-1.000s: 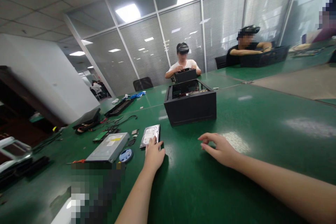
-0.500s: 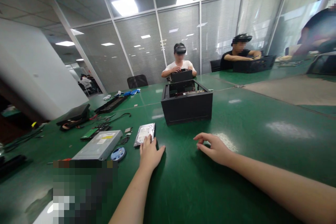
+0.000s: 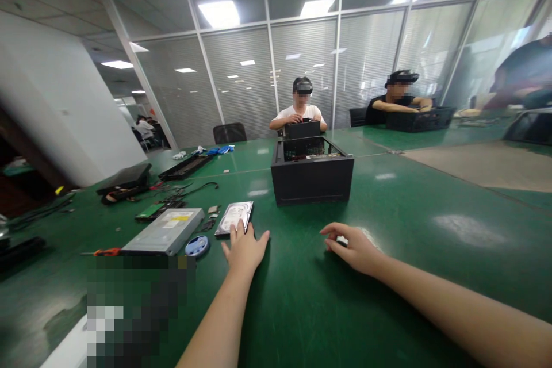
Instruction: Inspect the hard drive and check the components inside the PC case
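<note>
On the green table (image 3: pixel 293 293) lies a silver hard drive (image 3: pixel 230 217), label side up. My left hand (image 3: pixel 245 246) rests at its near edge with spread fingers, the fingertips over or against that edge. Farther right, my right hand (image 3: pixel 353 246) is low over the tabletop, its fingers loosely bent and a gap between thumb and fingers, holding nothing visible. Beyond both hands stands a black computer case (image 3: pixel 313 181) with its upper side uncovered. Left of the hard drive are a blue round plastic piece (image 3: pixel 197 246) and a silver optical drive (image 3: pixel 166 230).
An orange-handled screwdriver (image 3: pixel 107 252) lies by the optical drive. A green circuit board (image 3: pixel 149 211), cables and a long black panel (image 3: pixel 185 167) are at the left. Across the table, two people (image 3: pixel 299 115) work at black cases; another person (image 3: pixel 524 69) is at far right.
The hard drive has shifted slightly left and turned a little, while my left hand's fingers have spread wider. My right hand has hardly moved. The view has shifted slightly.
</note>
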The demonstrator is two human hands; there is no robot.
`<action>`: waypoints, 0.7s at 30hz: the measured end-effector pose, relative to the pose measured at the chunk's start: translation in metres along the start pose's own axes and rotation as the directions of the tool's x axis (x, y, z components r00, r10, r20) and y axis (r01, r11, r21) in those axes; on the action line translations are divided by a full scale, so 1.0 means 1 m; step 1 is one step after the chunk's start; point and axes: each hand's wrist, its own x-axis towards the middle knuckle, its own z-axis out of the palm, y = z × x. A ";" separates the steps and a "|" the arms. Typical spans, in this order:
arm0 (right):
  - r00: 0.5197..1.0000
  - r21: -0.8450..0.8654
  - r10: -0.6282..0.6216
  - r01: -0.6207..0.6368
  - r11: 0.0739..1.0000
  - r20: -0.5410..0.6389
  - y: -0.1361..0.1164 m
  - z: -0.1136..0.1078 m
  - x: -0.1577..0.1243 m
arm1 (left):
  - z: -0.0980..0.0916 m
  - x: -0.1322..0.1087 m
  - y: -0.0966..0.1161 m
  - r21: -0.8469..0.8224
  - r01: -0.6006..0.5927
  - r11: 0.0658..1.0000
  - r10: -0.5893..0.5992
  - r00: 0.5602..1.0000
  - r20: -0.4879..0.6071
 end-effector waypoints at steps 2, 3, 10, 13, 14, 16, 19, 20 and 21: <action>1.000 -0.004 0.005 -0.005 1.000 0.002 0.000 -0.001 0.000 | 0.000 0.002 -0.003 -0.011 0.019 1.000 -0.019 1.000 -0.011; 1.000 -0.011 0.004 -0.004 1.000 0.005 0.000 0.000 0.001 | -0.001 0.003 -0.004 -0.013 0.019 1.000 -0.020 1.000 -0.015; 0.999 -0.088 -0.045 0.046 0.995 0.019 0.008 0.003 0.001 | -0.001 0.004 -0.003 -0.049 0.019 0.999 -0.022 0.999 -0.048; 0.998 -0.086 -0.059 0.060 0.994 0.014 0.010 0.004 0.001 | -0.001 0.003 -0.002 -0.045 0.013 0.999 -0.014 0.999 -0.042; 0.998 -0.086 -0.062 0.063 0.994 0.014 0.010 0.004 0.001 | -0.002 0.002 -0.002 -0.039 0.008 0.999 -0.009 0.999 -0.036; 0.997 -0.090 -0.071 0.072 0.993 0.012 0.010 0.004 0.001 | -0.003 0.001 -0.002 -0.027 0.000 1.000 -0.001 1.000 -0.022; 0.994 -0.098 -0.107 0.104 0.990 -0.018 0.010 0.004 0.003 | -0.004 0.001 -0.001 -0.018 -0.002 1.000 0.002 1.000 -0.008; 0.992 -0.099 -0.123 0.119 0.988 -0.032 0.011 0.004 0.004 | -0.004 0.001 -0.001 -0.018 -0.002 1.000 0.002 1.000 -0.006; 0.989 -0.103 -0.140 0.134 0.986 -0.052 0.011 0.004 0.004 | -0.004 0.002 -0.001 -0.019 -0.003 1.000 0.003 1.000 -0.007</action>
